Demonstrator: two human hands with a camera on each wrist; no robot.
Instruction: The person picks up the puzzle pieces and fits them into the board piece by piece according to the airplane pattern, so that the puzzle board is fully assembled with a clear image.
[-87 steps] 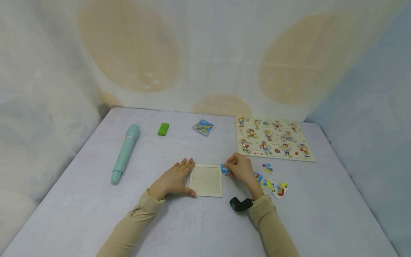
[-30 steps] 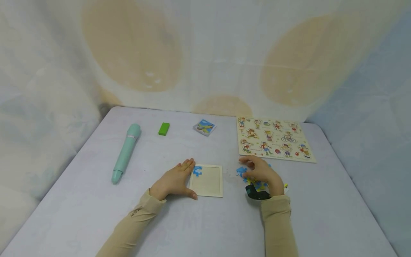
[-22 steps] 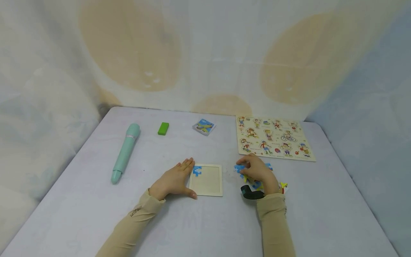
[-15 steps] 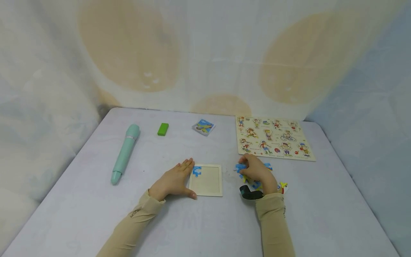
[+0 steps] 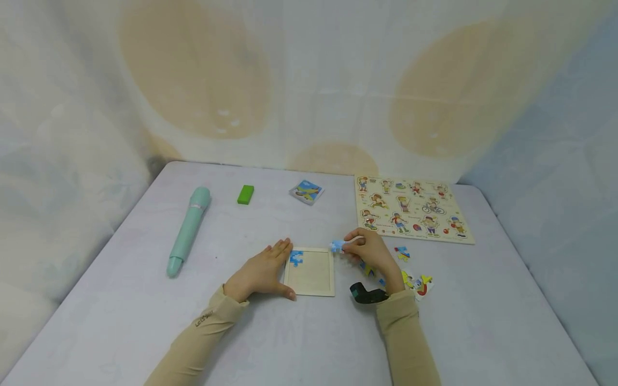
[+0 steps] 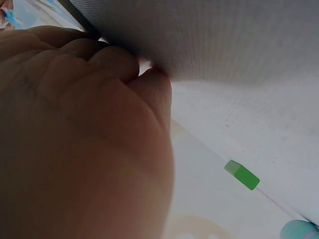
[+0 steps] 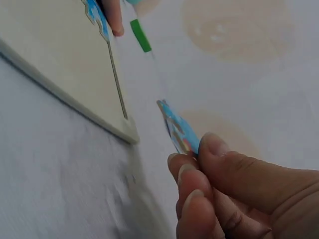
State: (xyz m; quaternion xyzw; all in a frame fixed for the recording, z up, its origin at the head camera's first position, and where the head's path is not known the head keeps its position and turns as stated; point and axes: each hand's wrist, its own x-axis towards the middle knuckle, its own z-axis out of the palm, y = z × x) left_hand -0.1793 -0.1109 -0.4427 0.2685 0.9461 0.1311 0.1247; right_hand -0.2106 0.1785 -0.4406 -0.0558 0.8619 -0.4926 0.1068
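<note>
A square wooden puzzle tray (image 5: 314, 272) lies on the table between my hands. One blue jigsaw piece (image 5: 296, 257) sits in its far left corner. My left hand (image 5: 260, 272) rests flat along the tray's left side, fingers straight and thumb at the near left corner. My right hand (image 5: 369, 252) pinches a second light blue puzzle piece (image 7: 182, 130) between thumb and fingers, raised just off the tray's far right corner (image 7: 130, 134). Below and beside the right wrist lie several loose pieces, among them a red and yellow one (image 5: 422, 286), partly hidden by the hand.
A wooden board with sports figures (image 5: 412, 206) lies at the back right. At the back are a small picture card (image 5: 307, 191) and a green block (image 5: 245, 194). A mint-green tube (image 5: 189, 230) lies on the left. A black wrist camera (image 5: 367, 293) is on the right wrist.
The first blue piece has gone into the tray's far left corner. My right hand then took another blue piece from the pile and moved left with it towards the tray. The left hand stayed put.
</note>
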